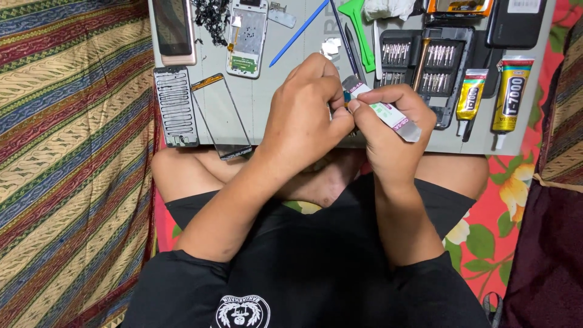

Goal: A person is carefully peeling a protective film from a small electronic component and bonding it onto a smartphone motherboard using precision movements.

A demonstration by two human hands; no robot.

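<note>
Your right hand (395, 124) is gripping a flat, glossy white packet (384, 112), long axis slanting up-left to down-right; your left hand (306, 112) is pinching its upper-left end above the grey desk (267, 103)

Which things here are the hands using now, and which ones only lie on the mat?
In use:
- small white tube, held in the right hand
- its blue tip, pinched by the left hand

Lying about:
- two yellow glue tubes
- screwdriver bit case
- opened phone body
- glass screen panel
- blue pry stick
- green pry tool
</note>
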